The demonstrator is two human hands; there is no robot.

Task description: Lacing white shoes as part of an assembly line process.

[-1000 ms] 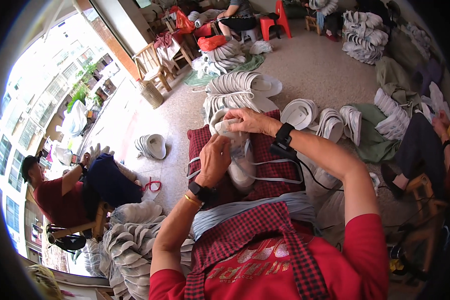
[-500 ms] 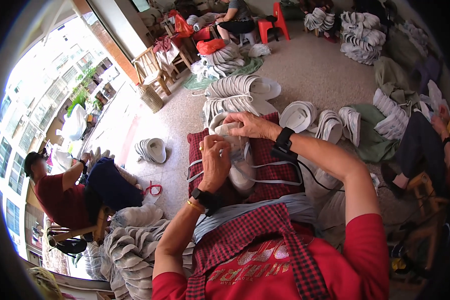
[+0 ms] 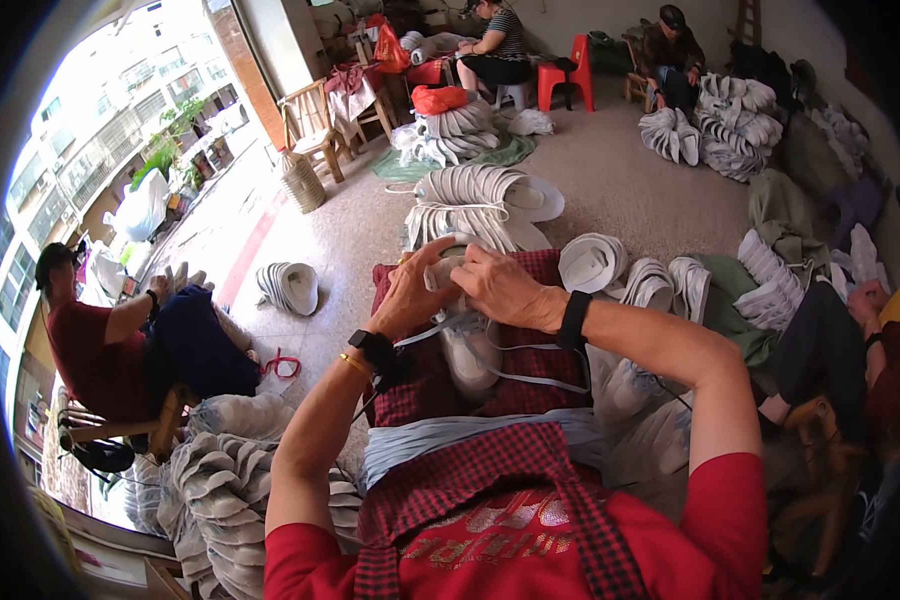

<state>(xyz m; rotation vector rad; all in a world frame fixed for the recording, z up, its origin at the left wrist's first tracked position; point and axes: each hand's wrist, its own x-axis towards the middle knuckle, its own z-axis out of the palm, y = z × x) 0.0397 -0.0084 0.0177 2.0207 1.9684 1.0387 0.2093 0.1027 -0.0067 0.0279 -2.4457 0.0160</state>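
Lying beyond the shoe (image 3: 470,366): stacked uppers (image 3: 462,188)

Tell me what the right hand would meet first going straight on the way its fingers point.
Probably the white shoe: the right hand appears to be touching it. Beyond that, toward the picture's left, the left hand looks next in line, though depth is unclear.

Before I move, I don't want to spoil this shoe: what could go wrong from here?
The pale lace trails loosely across the checked cushion, so it might snag or tangle. The left hand and right hand are both at the far end of the shoe, so its near end could swing.
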